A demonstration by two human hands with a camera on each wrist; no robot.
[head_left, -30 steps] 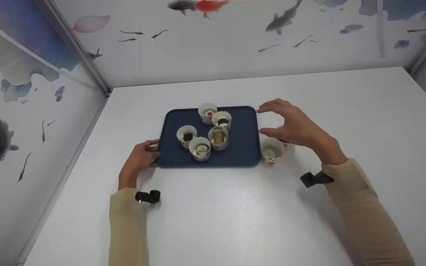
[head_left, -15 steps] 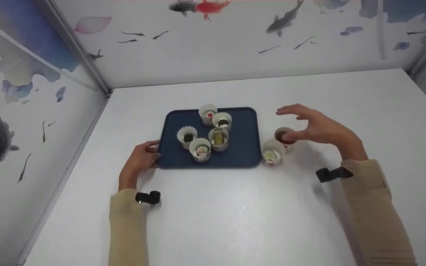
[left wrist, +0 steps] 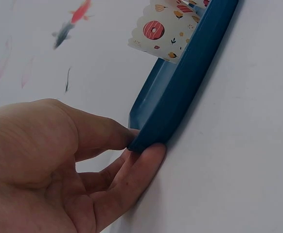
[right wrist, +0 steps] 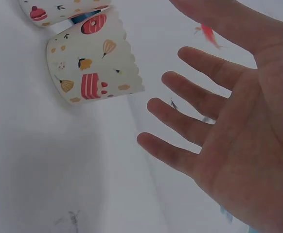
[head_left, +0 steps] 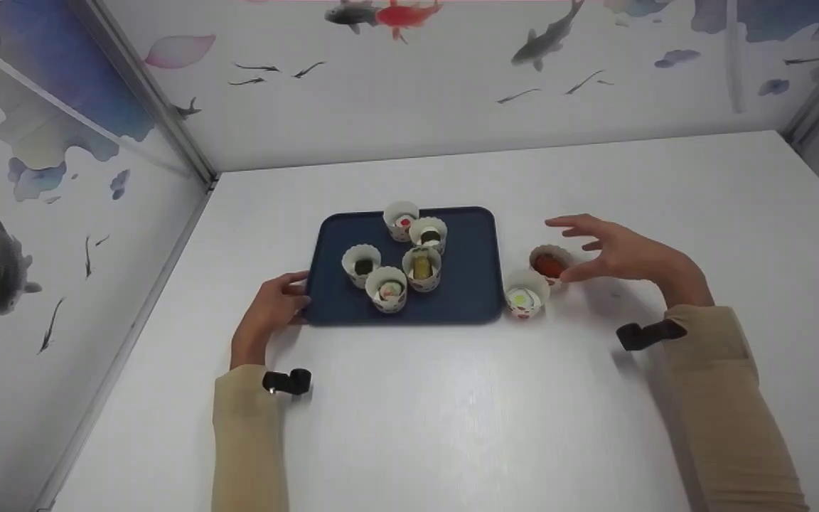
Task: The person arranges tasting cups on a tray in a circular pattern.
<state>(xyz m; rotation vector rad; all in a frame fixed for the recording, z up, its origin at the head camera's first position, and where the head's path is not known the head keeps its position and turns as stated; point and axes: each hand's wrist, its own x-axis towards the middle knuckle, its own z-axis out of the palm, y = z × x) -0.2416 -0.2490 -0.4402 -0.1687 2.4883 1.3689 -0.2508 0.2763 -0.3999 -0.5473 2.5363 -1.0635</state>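
Observation:
My left hand (head_left: 271,309) grips the left edge of a dark blue tray (head_left: 470,274); in the left wrist view the thumb presses the rim from above with fingers underneath. Several paper cups, scalloped at the rim, stand on the tray, each with a sushi-like piece inside, such as the yellowish one (head_left: 421,269). Right of the tray, a cup with an orange-red filling (head_left: 550,266) stands behind a cup with a white and green piece (head_left: 524,297). My right hand (head_left: 616,250) hovers beside the orange-red cup, fingers spread and palm bare in the right wrist view.
The white table (head_left: 409,412) runs back to a wall (head_left: 452,99) printed with fish. Another printed panel (head_left: 47,249) rises along the left side. A black camera (head_left: 288,382) sits on the left wrist and another (head_left: 648,334) on the right.
My right hand has moved right and slightly nearer from the tray's right edge, uncovering the orange-red cup. The left hand, tray and cups keep their places.

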